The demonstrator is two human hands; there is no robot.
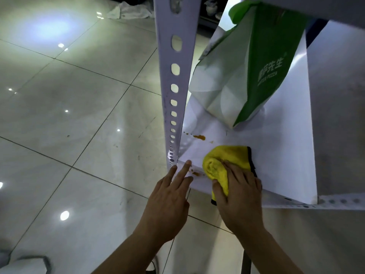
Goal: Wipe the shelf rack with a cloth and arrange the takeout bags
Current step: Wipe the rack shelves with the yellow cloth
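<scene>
Item, step in hand: wiping, I judge; bag arranging not begun. My left hand [170, 196], fingers straight and spread, fingertips touching the front edge of the white metal shelf board [276, 155], holding nothing. Just right of those fingertips, orange-brown sauce smears [195, 173] on the edge; more beyond. My right hand [240, 191] presses and grips the bunched yellow microfibre cloth [227, 161]. Next move: sweep leftward over the smears. Beyond it, the green-and-white paper takeout bag [246, 76] stands.
</scene>
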